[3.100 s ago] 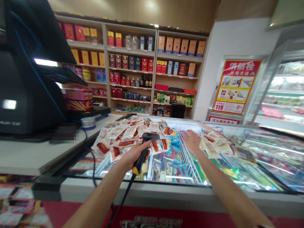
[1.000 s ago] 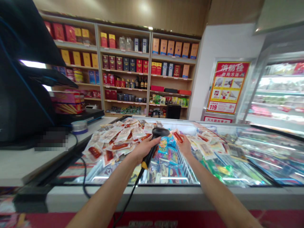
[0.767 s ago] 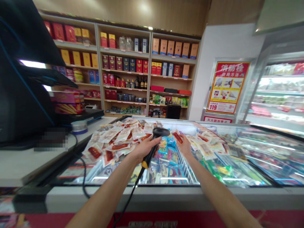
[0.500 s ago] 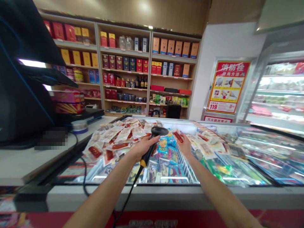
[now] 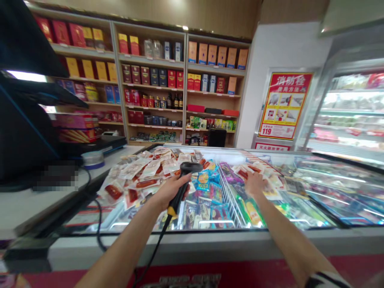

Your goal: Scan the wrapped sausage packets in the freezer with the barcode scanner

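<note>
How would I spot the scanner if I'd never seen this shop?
Find the glass-topped freezer across the foreground. Over it, by the right edge of the bigger heap of packets, the left hand grips the scanner. Unlike the flat packets, it is black and pistol-shaped, with a yellow collar above its cable.

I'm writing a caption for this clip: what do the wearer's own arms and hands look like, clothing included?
The left hand and right hand wear no gloves. The left arm is bare where it shows. The right arm is bare up to a black-and-white edge, apparently a sleeve, cut off by the frame.
</note>
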Demonstrator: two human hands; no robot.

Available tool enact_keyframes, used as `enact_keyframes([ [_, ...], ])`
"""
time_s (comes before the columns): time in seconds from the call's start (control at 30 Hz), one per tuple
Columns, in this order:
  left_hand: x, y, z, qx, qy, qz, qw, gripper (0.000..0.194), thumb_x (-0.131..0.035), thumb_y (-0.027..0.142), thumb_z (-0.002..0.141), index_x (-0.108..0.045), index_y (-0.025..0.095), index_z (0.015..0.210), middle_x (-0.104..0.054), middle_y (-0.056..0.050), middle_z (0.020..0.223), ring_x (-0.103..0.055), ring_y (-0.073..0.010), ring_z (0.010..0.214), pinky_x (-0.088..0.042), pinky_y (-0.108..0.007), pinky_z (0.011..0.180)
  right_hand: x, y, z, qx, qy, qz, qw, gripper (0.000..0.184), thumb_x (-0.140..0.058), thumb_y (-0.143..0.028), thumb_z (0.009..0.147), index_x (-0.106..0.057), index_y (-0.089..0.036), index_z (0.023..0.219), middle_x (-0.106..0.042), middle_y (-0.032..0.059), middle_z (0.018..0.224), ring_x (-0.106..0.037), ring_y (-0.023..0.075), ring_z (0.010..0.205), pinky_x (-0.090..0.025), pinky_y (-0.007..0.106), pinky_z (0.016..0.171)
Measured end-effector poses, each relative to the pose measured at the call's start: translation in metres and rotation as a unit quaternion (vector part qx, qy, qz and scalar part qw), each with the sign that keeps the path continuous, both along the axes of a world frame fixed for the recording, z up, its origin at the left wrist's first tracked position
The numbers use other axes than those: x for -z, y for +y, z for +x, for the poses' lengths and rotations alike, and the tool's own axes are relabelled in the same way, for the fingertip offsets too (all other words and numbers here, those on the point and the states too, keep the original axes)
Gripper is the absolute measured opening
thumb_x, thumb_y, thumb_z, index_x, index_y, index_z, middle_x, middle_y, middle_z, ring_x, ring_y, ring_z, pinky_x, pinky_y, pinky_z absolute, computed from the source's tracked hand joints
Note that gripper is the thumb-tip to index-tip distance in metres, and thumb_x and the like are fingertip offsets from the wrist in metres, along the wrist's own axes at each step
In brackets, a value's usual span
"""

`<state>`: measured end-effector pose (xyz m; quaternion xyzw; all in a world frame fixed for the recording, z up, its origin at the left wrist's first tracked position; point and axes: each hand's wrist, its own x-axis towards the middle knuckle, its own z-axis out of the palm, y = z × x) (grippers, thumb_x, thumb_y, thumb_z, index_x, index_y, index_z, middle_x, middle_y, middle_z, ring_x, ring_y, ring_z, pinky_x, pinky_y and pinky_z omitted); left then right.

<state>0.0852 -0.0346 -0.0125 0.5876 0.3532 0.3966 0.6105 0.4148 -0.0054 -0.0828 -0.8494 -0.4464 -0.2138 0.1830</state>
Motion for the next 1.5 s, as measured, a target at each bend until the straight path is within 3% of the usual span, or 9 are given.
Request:
enact_keyframes([
  [0.27, 0.002, -0.001, -0.023, -0.051, -0.006, -0.017, 0.999, 0.033, -0.057, 0.046, 0.066, -0.046, 0.015, 0.069, -0.048, 0.003, 0.053, -0.045, -0.0061, 0.04, -0.034, -0.018, 0.036, -0.002, 0.003, 0.014, 0.047, 0.007, 0.047, 0.998, 0.03, -0.04, -0.025, 0.077, -0.055, -0.017, 0.102, -0.047, 0.0153, 0.109, -0.04, 0.0311, 0.103, -0.026, 0.049, 0.08],
  [0.4, 0.006, -0.001, -0.032, -0.056, -0.022, -0.021, 0.998, 0.033, -0.057, 0.046, 0.066, -0.045, 0.016, 0.069, -0.048, 0.003, 0.054, -0.045, -0.0063, 0.04, -0.033, -0.017, 0.035, -0.013, 0.01, -0.046, -0.072, -0.005, 0.105, 0.992, 0.034, -0.042, -0.03, 0.077, -0.051, -0.019, 0.108, -0.046, 0.0123, 0.117, -0.039, 0.0282, 0.107, -0.027, 0.044, 0.083],
  [0.57, 0.008, -0.004, -0.037, -0.054, -0.032, -0.018, 0.998, 0.033, -0.056, 0.046, 0.067, -0.045, 0.015, 0.068, -0.048, 0.003, 0.054, -0.044, -0.006, 0.04, -0.033, -0.017, 0.035, -0.018, 0.018, -0.157, -0.261, 0.137, -0.018, 0.955, 0.037, -0.037, -0.047, 0.078, -0.053, -0.022, 0.1, -0.061, 0.0042, 0.09, -0.054, 0.0192, 0.089, -0.035, 0.032, 0.076],
  [0.67, 0.007, -0.005, -0.04, -0.048, -0.035, -0.01, 0.998, 0.033, -0.056, 0.047, 0.067, -0.046, 0.015, 0.068, -0.048, 0.003, 0.055, -0.045, -0.006, 0.04, -0.034, -0.018, 0.036, -0.013, 0.02, -0.202, -0.302, 0.126, -0.043, 0.944, 0.046, -0.041, -0.054, 0.073, -0.047, -0.024, 0.107, -0.062, 0.0036, 0.092, -0.055, 0.0211, 0.089, -0.036, 0.034, 0.075],
  [0.77, 0.007, -0.005, -0.043, -0.05, -0.034, -0.006, 0.998, 0.034, -0.056, 0.047, 0.066, -0.047, 0.015, 0.068, -0.048, 0.003, 0.055, -0.045, -0.0064, 0.041, -0.034, -0.018, 0.036, -0.009, 0.023, -0.219, -0.309, 0.095, -0.048, 0.945, 0.051, -0.048, -0.048, 0.07, -0.04, -0.024, 0.114, -0.061, 0.0053, 0.097, -0.054, 0.0227, 0.092, -0.036, 0.036, 0.077],
  [0.93, 0.006, -0.007, -0.041, -0.042, -0.023, -0.004, 0.999, 0.034, -0.056, 0.047, 0.066, -0.047, 0.015, 0.067, -0.048, 0.003, 0.052, -0.045, -0.0062, 0.04, -0.034, -0.018, 0.037, -0.009, 0.023, -0.2, -0.284, 0.069, -0.097, 0.951, 0.047, -0.051, -0.037, 0.068, -0.042, -0.021, 0.111, -0.059, 0.0089, 0.096, -0.055, 0.0236, 0.088, -0.039, 0.033, 0.071],
  [1.17, 0.005, -0.01, -0.03, -0.027, -0.023, -0.008, 0.999, 0.034, -0.056, 0.048, 0.066, -0.047, 0.015, 0.071, -0.049, 0.003, 0.056, -0.045, -0.0063, 0.041, -0.034, -0.018, 0.037, -0.003, 0.009, -0.13, -0.266, -0.003, -0.1, 0.959, 0.031, -0.038, -0.027, 0.08, -0.044, -0.022, 0.11, -0.06, 0.0078, 0.091, -0.058, 0.0184, 0.077, -0.04, 0.027, 0.064],
  [1.33, 0.004, -0.009, -0.019, -0.017, -0.01, -0.001, 1.0, 0.035, -0.056, 0.049, 0.065, -0.046, 0.015, 0.068, -0.05, 0.002, 0.054, -0.045, -0.0067, 0.04, -0.034, -0.018, 0.036, 0.0, 0.013, -0.094, -0.257, 0.043, -0.014, 0.965, 0.034, -0.034, -0.033, 0.083, -0.045, -0.021, 0.113, -0.063, 0.007, 0.088, -0.059, 0.0185, 0.079, -0.04, 0.027, 0.067],
  [1.5, 0.001, -0.011, -0.01, -0.006, -0.003, 0.008, 1.0, 0.035, -0.055, 0.049, 0.066, -0.047, 0.015, 0.069, -0.051, 0.002, 0.055, -0.046, -0.0073, 0.041, -0.034, -0.019, 0.036, -0.002, 0.018, -0.079, -0.276, 0.09, 0.075, 0.954, 0.043, -0.049, -0.029, 0.075, -0.044, -0.019, 0.117, -0.062, 0.0062, 0.099, -0.056, 0.0198, 0.089, -0.04, 0.028, 0.075],
])
